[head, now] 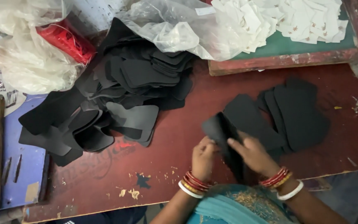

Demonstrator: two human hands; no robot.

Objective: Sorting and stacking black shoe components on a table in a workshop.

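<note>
A person sits at a dark red board (179, 137). Both hands meet over one black cut piece (220, 128), which sits near the middle of the board, a little toward 5 o'clock. The left hand (203, 157) has its fingers curled shut on the near edge of that piece. The right hand (251, 154) is only partly closed, with its fingers stretched toward 10 o'clock and pressed flat on the piece. I cannot tell if the thumb is under it.

The piece looks soft and bendy, so I think it is best to pinch it near the edge and pull it slowly. That way just one piece comes up and not two stuck together.

Just beside it, at 3 o'clock, lies a small spread of black pieces (295, 112), overlapping like cards. I would keep the held piece flat and line up its edges with those.

At 9 to 11 o'clock there is a big messy heap of black pieces (117, 91). At 12 o'clock lies a clear plastic bag (175, 29), and behind it a green tray (295, 45) full of white tags (278, 18). A red roll (67, 39) peeks out of another bag at 10 o'clock.
</note>
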